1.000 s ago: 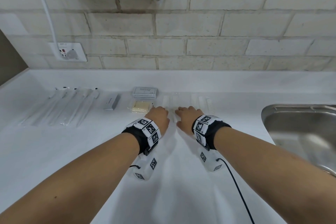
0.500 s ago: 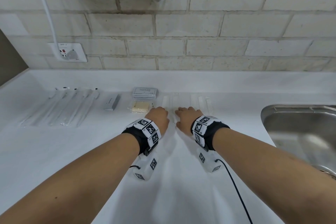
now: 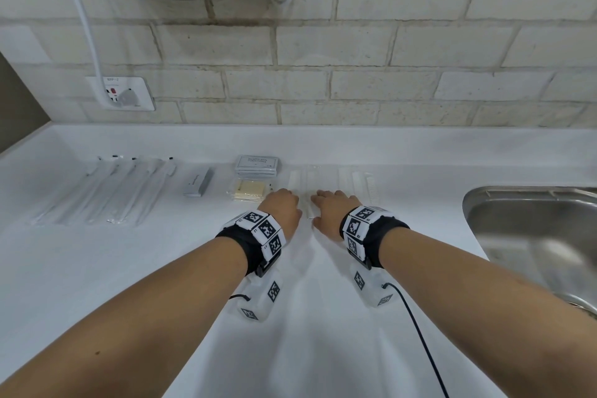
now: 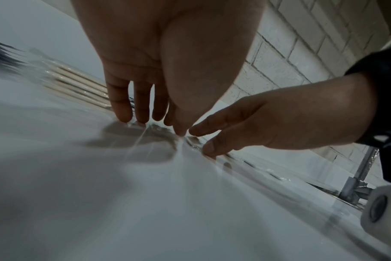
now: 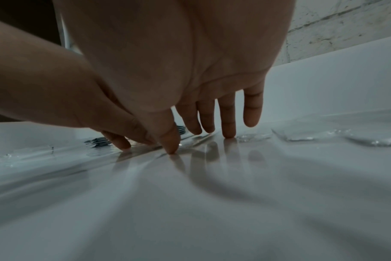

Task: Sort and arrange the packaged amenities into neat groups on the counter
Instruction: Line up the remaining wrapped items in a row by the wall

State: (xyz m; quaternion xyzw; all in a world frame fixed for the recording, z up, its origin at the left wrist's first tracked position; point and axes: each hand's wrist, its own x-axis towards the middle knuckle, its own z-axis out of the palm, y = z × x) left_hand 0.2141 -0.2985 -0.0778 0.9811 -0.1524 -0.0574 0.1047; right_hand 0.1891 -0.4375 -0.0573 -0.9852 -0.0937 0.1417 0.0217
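- White and smooth, the bench holds all the little packs in a row along its far side.
- We see our left hand and our right hand side by side in the middle of the bench.
- Both hands are flat, with straight fingers pointing down; they grasp nothing.
- The fingertips of the left hand press on a clear wrapper.
- The fingertips of the right hand touch the bench and a clear wrapper too.
- Between the two hands lies one long comb pack.
- More comb packs lie just right of our right hand, near the metal sink.
- Left of our left hand sits a pale yellow soap pack, very near it.
- Just behind the soap is a small stack of grey shampoo packets.
- Further left lies a small grey box.
- At the far left, long toothbrush packs lie side by side.
- On the brick wall is a socket with a white cord.
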